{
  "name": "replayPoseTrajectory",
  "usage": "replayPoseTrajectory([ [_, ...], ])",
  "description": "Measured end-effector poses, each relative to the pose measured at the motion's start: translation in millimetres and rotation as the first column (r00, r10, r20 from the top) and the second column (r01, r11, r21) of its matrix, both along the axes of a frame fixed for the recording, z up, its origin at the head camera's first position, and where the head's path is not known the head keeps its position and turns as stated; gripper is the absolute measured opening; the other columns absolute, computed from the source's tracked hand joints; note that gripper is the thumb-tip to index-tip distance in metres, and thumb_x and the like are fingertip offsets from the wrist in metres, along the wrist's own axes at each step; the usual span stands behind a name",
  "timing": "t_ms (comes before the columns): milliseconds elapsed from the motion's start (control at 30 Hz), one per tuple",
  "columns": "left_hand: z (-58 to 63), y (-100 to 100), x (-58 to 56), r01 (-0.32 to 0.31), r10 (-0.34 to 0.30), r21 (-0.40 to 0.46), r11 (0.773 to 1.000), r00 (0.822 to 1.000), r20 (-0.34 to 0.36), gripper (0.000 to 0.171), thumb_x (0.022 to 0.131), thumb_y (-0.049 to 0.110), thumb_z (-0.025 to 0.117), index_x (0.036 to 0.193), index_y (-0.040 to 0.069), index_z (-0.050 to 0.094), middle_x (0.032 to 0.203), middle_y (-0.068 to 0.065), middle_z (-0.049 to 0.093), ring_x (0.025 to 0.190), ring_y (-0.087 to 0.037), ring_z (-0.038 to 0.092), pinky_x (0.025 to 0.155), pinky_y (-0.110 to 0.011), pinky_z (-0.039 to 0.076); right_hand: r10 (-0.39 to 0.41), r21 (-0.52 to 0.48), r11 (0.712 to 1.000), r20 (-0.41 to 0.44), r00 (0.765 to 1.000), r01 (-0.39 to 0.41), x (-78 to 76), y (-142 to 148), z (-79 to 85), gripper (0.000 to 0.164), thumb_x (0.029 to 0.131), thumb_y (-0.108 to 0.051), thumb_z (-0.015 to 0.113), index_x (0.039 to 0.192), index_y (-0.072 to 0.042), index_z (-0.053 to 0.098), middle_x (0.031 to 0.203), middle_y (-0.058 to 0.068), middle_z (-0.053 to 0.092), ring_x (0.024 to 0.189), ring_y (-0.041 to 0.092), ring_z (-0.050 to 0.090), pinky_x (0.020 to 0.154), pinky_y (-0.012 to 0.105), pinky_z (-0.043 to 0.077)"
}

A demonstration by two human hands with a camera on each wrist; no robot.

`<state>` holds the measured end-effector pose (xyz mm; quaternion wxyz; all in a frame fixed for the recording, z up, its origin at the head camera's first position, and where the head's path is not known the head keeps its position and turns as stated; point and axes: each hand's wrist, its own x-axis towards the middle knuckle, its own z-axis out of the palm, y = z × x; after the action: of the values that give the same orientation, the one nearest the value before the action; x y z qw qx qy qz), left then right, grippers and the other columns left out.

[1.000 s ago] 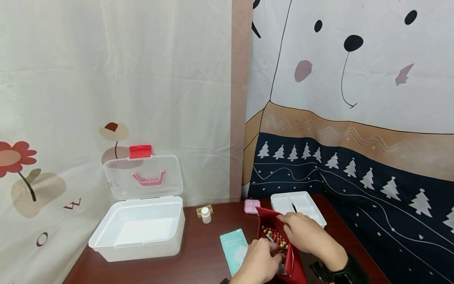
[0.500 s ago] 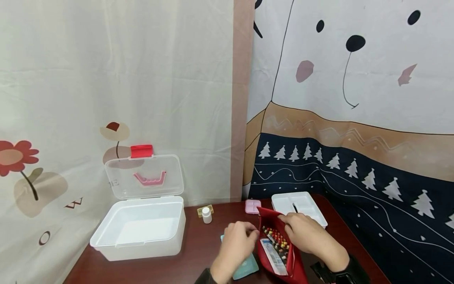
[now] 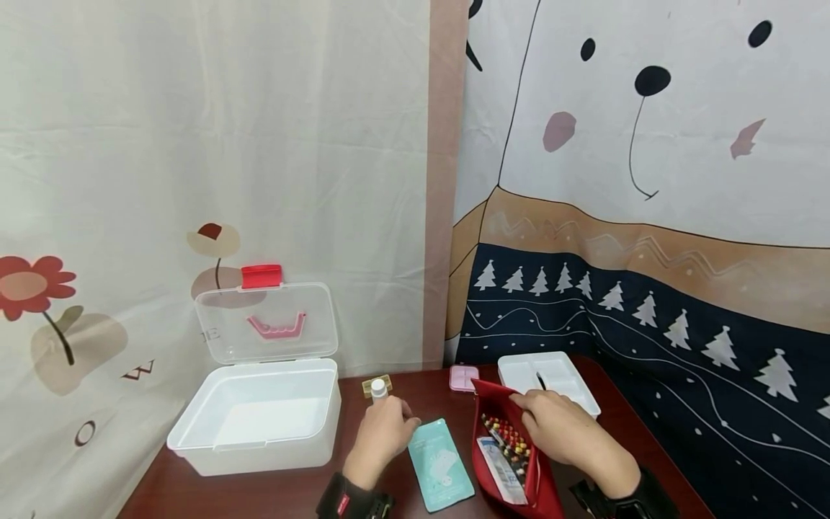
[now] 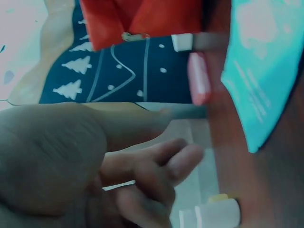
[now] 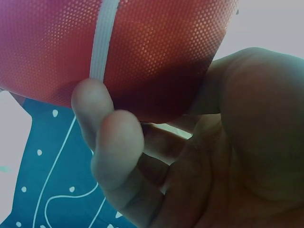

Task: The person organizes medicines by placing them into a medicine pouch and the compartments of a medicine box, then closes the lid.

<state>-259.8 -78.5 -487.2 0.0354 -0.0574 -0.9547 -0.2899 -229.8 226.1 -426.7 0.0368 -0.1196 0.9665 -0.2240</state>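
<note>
A small white bottle [image 3: 379, 390] with a white cap stands at the back of the table. My left hand [image 3: 384, 431] is just in front of it, fingers bent and holding nothing. In the left wrist view the bottle [image 4: 218, 214] is apart from the fingertips [image 4: 186, 164]. My right hand [image 3: 563, 431] grips the far right edge of an open red pouch [image 3: 481, 472]. Inside the pouch lie red-and-yellow capsules [image 3: 509, 436] and a white-and-blue packet [image 3: 501, 472]. In the right wrist view, its fingers press the pouch's red cloth [image 5: 156, 57] beside a white strip.
A teal packet [image 3: 441, 465] lies left of the pouch. A clear-lidded white box [image 3: 259, 461] stands open at left. Behind are a yellowish item [image 3: 367, 386], a pink pill case [image 3: 463, 378] and a white divided tray [image 3: 519, 364] with a black stick-like thing [image 3: 540, 380].
My left hand has come out of the pouch and moved left across the teal packet to the white bottle. My right hand has stayed on the pouch.
</note>
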Motion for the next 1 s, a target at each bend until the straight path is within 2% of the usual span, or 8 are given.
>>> replayPoseTrajectory([
  [133,-9.1,-1,-1.2,0.018,-0.014,-0.07,0.997,0.998,0.058,0.02,0.09,0.024,0.089,0.087,0.008,0.079,0.079,-0.006,0.072,0.071,-0.022,0.064,0.065,-0.044,0.054,-0.003,-0.006,1.0,0.007,1.0,0.003,0.0,0,-0.5,0.033,0.103,-0.008,0.07,0.135,-0.008,0.078,0.121,0.006,0.081,0.092,0.017,0.067,0.085,0.046,0.068],
  [333,-17.8,5,-1.5,-0.004,0.021,-0.142,0.99,0.993,0.117,0.037,0.083,0.028,0.095,0.095,-0.002,0.078,0.086,-0.014,0.072,0.078,-0.03,0.07,0.074,-0.054,0.061,-0.004,-0.008,1.0,0.001,1.0,0.004,0.7,0,-0.9,0.033,0.103,-0.007,0.07,0.135,-0.007,0.078,0.119,0.006,0.081,0.089,0.016,0.065,0.08,0.041,0.066],
  [433,-22.7,8,-1.7,-0.017,0.038,-0.171,0.985,0.992,0.123,0.046,0.08,0.029,0.098,0.101,-0.005,0.077,0.093,-0.018,0.071,0.085,-0.035,0.071,0.08,-0.058,0.062,-0.002,-0.008,1.0,-0.004,1.0,0.002,1.0,0,-0.8,0.033,0.103,-0.007,0.069,0.135,-0.007,0.078,0.118,0.006,0.081,0.088,0.016,0.064,0.076,0.038,0.064],
  [567,-27.6,10,-1.1,-0.026,0.046,-0.196,0.98,0.994,0.1,0.044,0.076,0.024,0.1,0.102,-0.004,0.078,0.099,-0.02,0.071,0.089,-0.038,0.072,0.083,-0.058,0.062,0.002,-0.005,1.0,-0.01,1.0,-0.002,1.1,0,-0.9,0.033,0.103,-0.007,0.069,0.135,-0.007,0.078,0.119,0.006,0.081,0.089,0.016,0.064,0.076,0.037,0.063],
  [800,-29.5,9,-0.2,-0.013,0.027,-0.18,0.983,0.997,0.076,0.036,0.074,0.015,0.099,0.097,-0.003,0.077,0.098,-0.019,0.071,0.088,-0.038,0.071,0.081,-0.057,0.062,0.001,-0.009,1.0,-0.008,1.0,-0.001,1.4,0,-0.2,0.033,0.103,-0.007,0.07,0.134,-0.007,0.078,0.119,0.006,0.081,0.088,0.016,0.064,0.078,0.039,0.065],
  [1000,-28.4,10,-1.8,-0.03,0.044,-0.142,0.989,0.994,0.097,0.045,0.073,0.012,0.099,0.105,-0.005,0.073,0.1,-0.021,0.069,0.091,-0.039,0.071,0.084,-0.059,0.062,0.002,-0.005,1.0,-0.003,1.0,-0.002,1.1,0,0.0,0.033,0.103,-0.008,0.07,0.134,-0.007,0.078,0.12,0.006,0.081,0.09,0.016,0.065,0.083,0.043,0.067],
])
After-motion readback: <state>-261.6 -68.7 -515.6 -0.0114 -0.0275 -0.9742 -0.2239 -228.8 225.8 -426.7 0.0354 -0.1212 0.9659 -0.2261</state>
